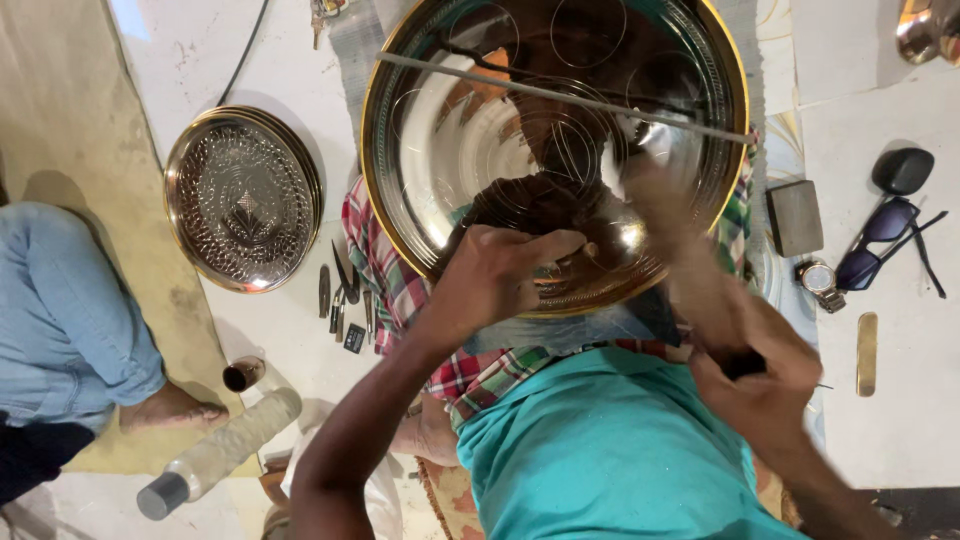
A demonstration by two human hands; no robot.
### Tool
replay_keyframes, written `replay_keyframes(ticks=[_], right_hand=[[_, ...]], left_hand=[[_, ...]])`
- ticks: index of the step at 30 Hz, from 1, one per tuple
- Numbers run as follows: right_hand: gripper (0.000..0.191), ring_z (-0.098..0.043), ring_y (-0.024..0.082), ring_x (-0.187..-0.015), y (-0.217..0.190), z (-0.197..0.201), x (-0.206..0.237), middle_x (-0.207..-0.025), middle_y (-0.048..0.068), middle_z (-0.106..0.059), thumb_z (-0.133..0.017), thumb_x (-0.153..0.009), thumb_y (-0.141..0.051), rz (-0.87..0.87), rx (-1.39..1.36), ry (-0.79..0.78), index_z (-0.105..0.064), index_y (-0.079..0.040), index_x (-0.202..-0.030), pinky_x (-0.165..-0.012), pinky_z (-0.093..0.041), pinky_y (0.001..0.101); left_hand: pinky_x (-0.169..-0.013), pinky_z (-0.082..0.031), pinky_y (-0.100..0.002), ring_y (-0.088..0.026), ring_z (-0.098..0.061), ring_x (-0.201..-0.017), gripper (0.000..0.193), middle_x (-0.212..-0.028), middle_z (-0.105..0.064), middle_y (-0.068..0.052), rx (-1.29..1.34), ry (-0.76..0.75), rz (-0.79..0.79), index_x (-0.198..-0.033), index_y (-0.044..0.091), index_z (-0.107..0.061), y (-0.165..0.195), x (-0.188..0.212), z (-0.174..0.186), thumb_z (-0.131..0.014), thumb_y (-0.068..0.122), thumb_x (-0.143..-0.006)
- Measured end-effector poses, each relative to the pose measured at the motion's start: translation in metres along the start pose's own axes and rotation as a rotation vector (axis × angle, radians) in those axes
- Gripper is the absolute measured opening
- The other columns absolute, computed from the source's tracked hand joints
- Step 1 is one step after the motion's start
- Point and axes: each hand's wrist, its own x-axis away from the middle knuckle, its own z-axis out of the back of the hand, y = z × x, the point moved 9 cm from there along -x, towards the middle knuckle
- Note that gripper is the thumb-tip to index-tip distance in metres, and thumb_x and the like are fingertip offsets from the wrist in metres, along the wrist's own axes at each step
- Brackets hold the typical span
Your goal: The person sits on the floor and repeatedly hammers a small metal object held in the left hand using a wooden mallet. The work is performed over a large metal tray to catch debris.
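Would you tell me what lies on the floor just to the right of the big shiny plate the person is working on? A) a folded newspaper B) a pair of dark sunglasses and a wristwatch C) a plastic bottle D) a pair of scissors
B: beside the large plate, on its right, lie dark sunglasses and a wristwatch; the plastic bottle lies at lower left.
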Motion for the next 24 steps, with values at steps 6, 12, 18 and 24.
replay_keyframes(ticks=[6, 12, 18, 24], right_hand=[[0.075, -0.070, 0.018, -0.088, -0.012, -0.008, -0.046, -0.112, 0.018, -0.072, -0.070, -0.071, 0.008, 0.063, 0.194, -0.363, -0.061, -0.007, -0.144, -0.074, -0.060, 0.0284], [0.082, -0.070, 0.023, -0.077, -0.038, -0.024, -0.079, -0.115, 0.012, -0.074, -0.080, -0.067, -0.005, 0.242, 0.363, -0.475, -0.061, -0.018, -0.145, -0.062, -0.057, 0.0333], [0.078, -0.067, 0.013, -0.060, -0.054, -0.018, -0.120, -0.111, -0.003, -0.076, -0.073, -0.074, -0.007, 0.037, 0.386, -0.660, -0.058, -0.028, -0.147, -0.047, -0.053, 0.0307], [0.075, -0.067, 0.009, -0.070, -0.103, -0.022, -0.134, -0.109, 0.001, -0.066, -0.061, -0.083, -0.013, 0.354, 0.099, -0.596, -0.048, -0.019, -0.156, -0.057, -0.053, 0.0244]], left_hand=[[-0.078, -0.061, -0.041, -0.028, -0.075, -0.082, 0.062, -0.097, -0.074, -0.015, -0.045, 0.200, 0.045, -0.127, 0.009, -0.065, 0.010, 0.013, 0.013, -0.066, 0.000, -0.066], [-0.071, -0.061, -0.041, -0.026, -0.076, -0.074, 0.059, -0.098, -0.076, -0.015, 0.020, 0.245, 0.263, -0.128, 0.009, -0.063, 0.000, 0.022, 0.003, -0.063, -0.004, -0.071], [-0.072, -0.061, -0.039, -0.029, -0.076, -0.085, 0.053, -0.095, -0.074, -0.015, -0.061, 0.497, 0.375, -0.126, 0.007, -0.063, 0.004, 0.042, 0.002, -0.064, -0.007, -0.075], [-0.066, -0.060, -0.033, -0.022, -0.077, -0.074, 0.046, -0.091, -0.074, -0.013, 0.063, 0.676, 0.512, -0.119, 0.003, -0.065, -0.002, 0.056, -0.006, -0.059, -0.011, -0.075]])
